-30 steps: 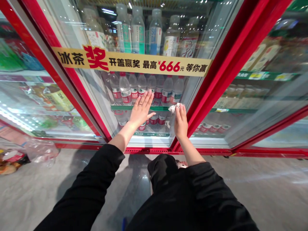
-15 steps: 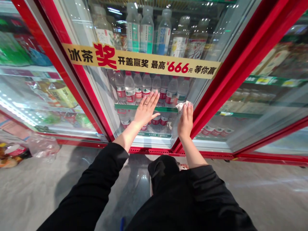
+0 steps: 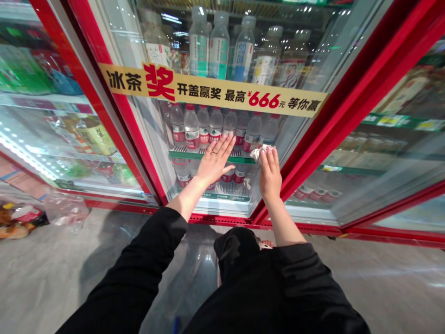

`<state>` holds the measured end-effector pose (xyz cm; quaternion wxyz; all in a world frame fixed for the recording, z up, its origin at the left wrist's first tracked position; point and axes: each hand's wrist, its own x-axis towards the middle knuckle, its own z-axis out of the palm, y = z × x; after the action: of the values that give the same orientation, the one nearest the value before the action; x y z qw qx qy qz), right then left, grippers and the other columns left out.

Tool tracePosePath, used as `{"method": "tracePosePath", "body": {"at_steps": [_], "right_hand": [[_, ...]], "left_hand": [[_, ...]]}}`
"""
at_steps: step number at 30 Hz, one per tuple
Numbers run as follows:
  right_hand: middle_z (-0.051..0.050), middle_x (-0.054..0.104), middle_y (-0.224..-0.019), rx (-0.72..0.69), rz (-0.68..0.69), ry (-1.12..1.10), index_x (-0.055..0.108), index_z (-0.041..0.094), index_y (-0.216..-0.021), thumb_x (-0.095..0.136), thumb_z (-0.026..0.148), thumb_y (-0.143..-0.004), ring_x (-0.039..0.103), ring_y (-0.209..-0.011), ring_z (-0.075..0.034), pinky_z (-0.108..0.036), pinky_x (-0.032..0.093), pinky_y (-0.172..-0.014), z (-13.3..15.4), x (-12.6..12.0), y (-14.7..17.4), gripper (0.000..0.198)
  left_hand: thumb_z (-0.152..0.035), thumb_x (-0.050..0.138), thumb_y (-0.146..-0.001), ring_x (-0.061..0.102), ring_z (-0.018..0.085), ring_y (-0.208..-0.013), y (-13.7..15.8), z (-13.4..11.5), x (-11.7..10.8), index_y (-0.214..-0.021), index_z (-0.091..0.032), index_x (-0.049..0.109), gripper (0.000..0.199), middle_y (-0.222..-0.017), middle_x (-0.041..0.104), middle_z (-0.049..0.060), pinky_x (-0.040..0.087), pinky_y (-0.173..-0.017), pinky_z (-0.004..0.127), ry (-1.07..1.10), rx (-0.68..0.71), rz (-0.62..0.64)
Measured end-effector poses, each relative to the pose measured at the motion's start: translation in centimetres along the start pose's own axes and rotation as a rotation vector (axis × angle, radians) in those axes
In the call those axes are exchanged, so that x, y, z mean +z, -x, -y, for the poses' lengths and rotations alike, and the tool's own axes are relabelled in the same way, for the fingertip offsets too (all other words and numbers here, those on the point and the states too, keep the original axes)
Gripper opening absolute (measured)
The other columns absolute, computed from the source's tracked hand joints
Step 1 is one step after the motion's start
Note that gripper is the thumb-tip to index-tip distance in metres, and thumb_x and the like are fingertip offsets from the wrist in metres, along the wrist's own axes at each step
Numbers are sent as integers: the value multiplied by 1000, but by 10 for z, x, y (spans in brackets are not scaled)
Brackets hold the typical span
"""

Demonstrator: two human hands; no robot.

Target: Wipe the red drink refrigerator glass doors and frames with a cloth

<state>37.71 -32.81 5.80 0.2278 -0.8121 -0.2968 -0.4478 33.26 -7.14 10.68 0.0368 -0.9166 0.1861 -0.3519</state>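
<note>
My left hand [image 3: 216, 163] lies flat on the glass door [image 3: 148, 132] of a drinks fridge, its fingers stretched out and a thin ring on one of them. Under the fingers of my right hand [image 3: 270, 178] is a crumpled white cloth or tissue [image 3: 257, 153], pressed against the same pane near its right frame. Above both hands, a yellow strip [image 3: 200, 89] with black and red lettering runs across the door. Behind the glass, water bottles with red labels [image 3: 192, 130] stand on a green-edged shelf, partly hidden by my left hand.
Red door frames [image 3: 323, 116] border the pane. Taller bottles [image 3: 219, 46] fill the upper shelf. More stocked fridge doors flank this one. At the left, a clear plastic-wrapped bundle [image 3: 66, 211] and bottles [image 3: 26, 215] lie on the grey floor [image 3: 114, 232].
My right hand has slid the white cloth a little to the left across the glass. My left hand stays at about the same spot on the pane. The view has shifted slightly.
</note>
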Motion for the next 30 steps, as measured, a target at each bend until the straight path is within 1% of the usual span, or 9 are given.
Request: {"method": "tracePosePath", "body": {"at_steps": [2, 5, 9, 13, 17, 20, 24, 27, 30], "right_hand": [[-5, 40, -179, 8, -13, -5, 25, 34, -177, 34, 11, -114, 23, -171, -24, -54, 38, -137, 2, 4, 12, 67], [-4, 44, -177, -81, 102, -39, 26, 33, -176, 35, 8, -113, 26, -170, -22, -50, 39, -137, 14, 11, 21, 68], [-4, 48, -175, -243, 203, -51, 22, 33, -177, 40, 7, -113, 32, -169, -22, -48, 45, -135, 27, 7, 0, 71], [-3, 45, -177, -130, 61, -28, 25, 36, -176, 36, 4, -112, 30, -169, -25, -52, 42, -136, 22, 1, -19, 72], [-3, 47, -176, -56, -31, -33, 32, 33, -175, 36, 5, -112, 28, -169, -25, -51, 38, -138, 24, 11, -2, 69], [-1, 52, -172, -172, 103, -61, 37, 31, -173, 39, 8, -114, 32, -168, -20, -43, 36, -140, 43, 24, 6, 64], [0, 53, -170, -310, 238, -85, 41, 29, -171, 39, 12, -115, 38, -165, -18, -40, 37, -139, 68, 31, -14, 59], [-2, 51, -172, -281, 173, -66, 37, 30, -173, 38, 9, -115, 36, -166, -20, -44, 40, -138, 68, 27, -29, 62], [-1, 52, -171, -181, 40, -57, 35, 33, -173, 36, 5, -113, 33, -167, -23, -50, 42, -137, 57, 24, -24, 66]], "left_hand": [[-47, 70, -103, -13, 29, -172, 0, 0, 0, -171, -9, -25, 123, -185, -5, 14, -1, -144, 52, -1, 8, -11], [-46, 70, -103, -16, 27, -170, -1, -1, -1, -171, -9, -25, 123, -184, -7, 14, -4, -144, 50, -11, 17, -16], [-46, 70, -102, -21, 23, -169, 3, 3, -5, -171, -7, -25, 124, -184, -7, 14, -3, -144, 46, -52, 45, -6], [-49, 72, -101, -18, 23, -170, 18, 25, -10, -171, -7, -25, 126, -185, -2, 14, 3, -145, 45, -88, 85, 6], [-49, 72, -102, -13, 25, -172, 37, 54, -16, -173, -9, -22, 125, -186, 0, 15, 6, -145, 46, -106, 64, -15], [-49, 68, -104, -11, 25, -172, 49, 68, -18, -174, -9, -21, 120, -185, -2, 16, 5, -145, 46, -103, 41, -30], [-47, 65, -105, -9, 23, -172, 69, 73, -15, -175, -12, -20, 115, -186, 1, 13, 5, -144, 44, -118, 72, 24], [-46, 66, -105, -7, 21, -173, 83, 79, -9, -174, -12, -20, 116, -186, 6, 12, 8, -144, 41, -148, 96, 75], [-46, 67, -105, -2, 22, -173, 92, 88, -4, -175, -12, -18, 115, -185, 10, 14, 11, -144, 41, -154, 97, 88]]}}
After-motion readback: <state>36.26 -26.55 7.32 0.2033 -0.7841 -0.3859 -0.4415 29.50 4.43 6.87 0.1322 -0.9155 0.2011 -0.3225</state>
